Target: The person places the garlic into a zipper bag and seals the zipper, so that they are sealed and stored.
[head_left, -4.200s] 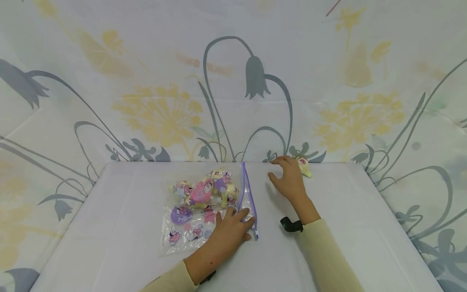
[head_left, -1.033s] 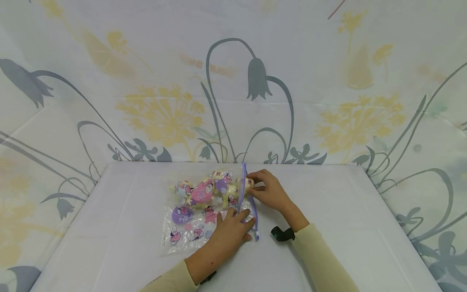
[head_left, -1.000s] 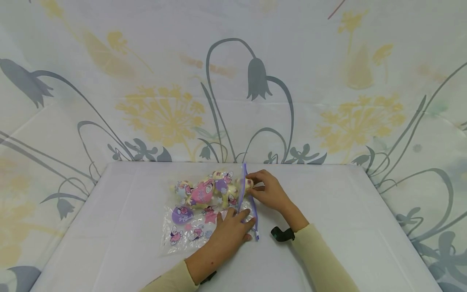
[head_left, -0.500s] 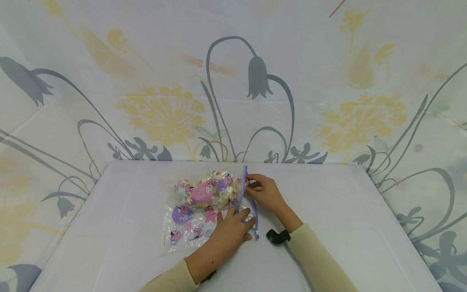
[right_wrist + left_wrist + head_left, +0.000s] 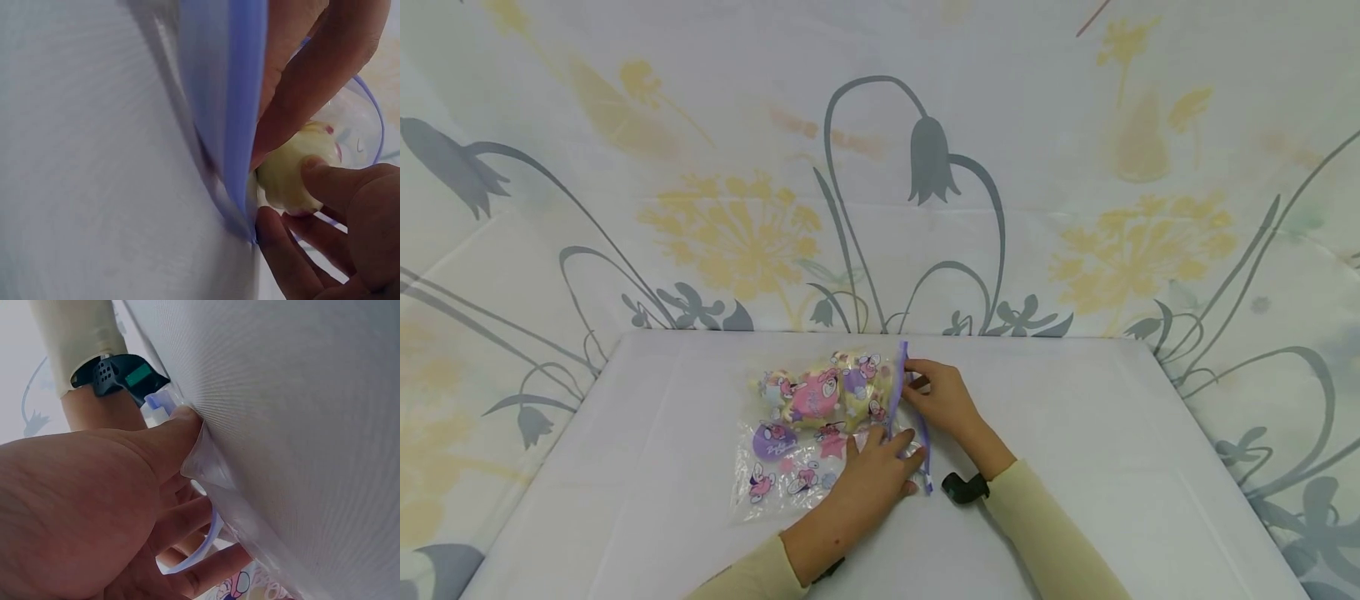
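Note:
A clear printed zip bag (image 5: 775,483) with a purple zip strip (image 5: 897,383) lies on the table, its mouth to the right. Several pale yellow pieces (image 5: 816,396) show through its upper half. My right hand (image 5: 943,396) is at the upper part of the mouth. In the right wrist view its thumb and fingers pinch a rounded pale yellow piece with pink markings (image 5: 290,169), whose exact kind I cannot tell. In the head view that piece is largely hidden. My left hand (image 5: 876,475) rests with spread fingers on the bag near the mouth, its thumb (image 5: 178,425) touching the bag's edge.
The white-covered table (image 5: 1112,467) reaches back to a flower-printed cloth backdrop (image 5: 880,208). Similar cloth stands at both sides. A dark wrist camera (image 5: 964,489) sits on the right wrist, just right of the bag's zip edge.
The right hand has come from the back right, where a yellow piece lay, to the bag's mouth. Over the last second it has pushed that piece leftward inside. The left hand stays put.

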`<state>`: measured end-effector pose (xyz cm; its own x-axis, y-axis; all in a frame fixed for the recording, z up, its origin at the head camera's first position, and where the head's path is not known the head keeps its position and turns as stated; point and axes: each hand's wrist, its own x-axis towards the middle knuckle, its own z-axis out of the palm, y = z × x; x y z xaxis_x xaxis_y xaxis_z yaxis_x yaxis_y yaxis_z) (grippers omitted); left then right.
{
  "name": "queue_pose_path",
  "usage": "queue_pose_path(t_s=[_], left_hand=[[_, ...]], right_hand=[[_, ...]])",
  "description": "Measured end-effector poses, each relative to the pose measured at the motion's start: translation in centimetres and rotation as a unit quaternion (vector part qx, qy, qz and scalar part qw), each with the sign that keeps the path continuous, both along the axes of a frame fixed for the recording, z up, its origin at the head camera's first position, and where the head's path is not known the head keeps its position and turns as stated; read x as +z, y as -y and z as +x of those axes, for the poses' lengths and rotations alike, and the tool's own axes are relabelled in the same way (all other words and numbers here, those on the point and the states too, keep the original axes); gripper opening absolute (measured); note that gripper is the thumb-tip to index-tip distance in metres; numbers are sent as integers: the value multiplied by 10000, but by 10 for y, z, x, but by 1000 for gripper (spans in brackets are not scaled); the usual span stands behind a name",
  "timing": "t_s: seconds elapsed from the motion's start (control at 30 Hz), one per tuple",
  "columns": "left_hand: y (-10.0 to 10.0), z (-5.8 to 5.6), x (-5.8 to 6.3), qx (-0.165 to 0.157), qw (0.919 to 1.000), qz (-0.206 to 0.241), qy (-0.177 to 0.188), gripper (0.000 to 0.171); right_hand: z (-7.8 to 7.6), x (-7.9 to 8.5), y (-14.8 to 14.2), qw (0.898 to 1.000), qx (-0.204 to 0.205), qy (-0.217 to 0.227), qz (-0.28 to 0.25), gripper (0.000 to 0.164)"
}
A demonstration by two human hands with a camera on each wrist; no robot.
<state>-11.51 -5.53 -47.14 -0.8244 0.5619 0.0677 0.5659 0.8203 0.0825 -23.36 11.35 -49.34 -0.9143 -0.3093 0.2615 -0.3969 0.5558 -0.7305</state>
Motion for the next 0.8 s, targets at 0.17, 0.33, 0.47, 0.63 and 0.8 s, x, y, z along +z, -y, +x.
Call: queue_pose_path(t_s=[0.17,0.33,0.47,0.63,0.8], left_hand=[[0,1,3,-15,10000,-8,16,49],[-1,-1,0,-14,10000,-82,-9,49],[-2,-3,-2,6,9999,-113,-39,49],[-2,-1,-1,40,9999,-118,-14,48],[-1,0,2,30,10000,-26,-8,50]], right_hand=[[-1,2,3,9992,16,-291,257,32],[-2,4,6,9980,-23,-493,396,30],[-3,6,8,9977,-95,-442,508,25],[-5,4,7,9979,-106,-377,521,22],[-7,-1,3,9993,-119,-128,345,44]])
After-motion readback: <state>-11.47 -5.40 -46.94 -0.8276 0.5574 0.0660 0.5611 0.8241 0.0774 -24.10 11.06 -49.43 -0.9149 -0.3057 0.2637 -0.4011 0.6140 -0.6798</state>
